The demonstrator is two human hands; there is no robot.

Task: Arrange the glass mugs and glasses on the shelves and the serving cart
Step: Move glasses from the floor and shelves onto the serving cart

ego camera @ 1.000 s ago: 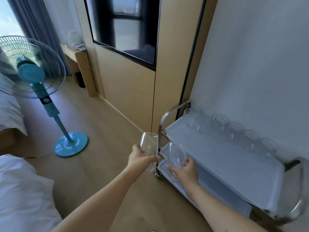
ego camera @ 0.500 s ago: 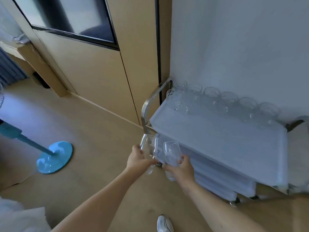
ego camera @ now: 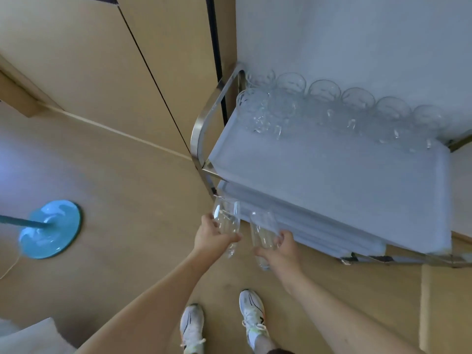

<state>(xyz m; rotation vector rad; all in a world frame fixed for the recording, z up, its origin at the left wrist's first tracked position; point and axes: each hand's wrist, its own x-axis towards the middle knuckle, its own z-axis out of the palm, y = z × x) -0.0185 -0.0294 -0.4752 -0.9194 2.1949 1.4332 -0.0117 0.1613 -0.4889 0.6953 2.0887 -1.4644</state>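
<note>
Left hand (ego camera: 213,236) grips a glass (ego camera: 228,221), right hand (ego camera: 279,250) grips another glass (ego camera: 263,231), both arms outstretched beside the cart (ego camera: 344,185) at its lower shelf edge; lower shelves mostly hidden under the top one; mugs (ego camera: 324,108) at the cart's back blur together.

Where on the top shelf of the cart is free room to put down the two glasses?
The top shelf is bare across its front and middle, from the metal handle side to the right edge. It is crowded only at the back, where a row of glass mugs lines the wall.

Serving cart (ego camera: 332,190) against wall | glass mugs (ego camera: 324,98) along top tray's rear edge | fan base (ego camera: 49,229) on floor, left
</note>
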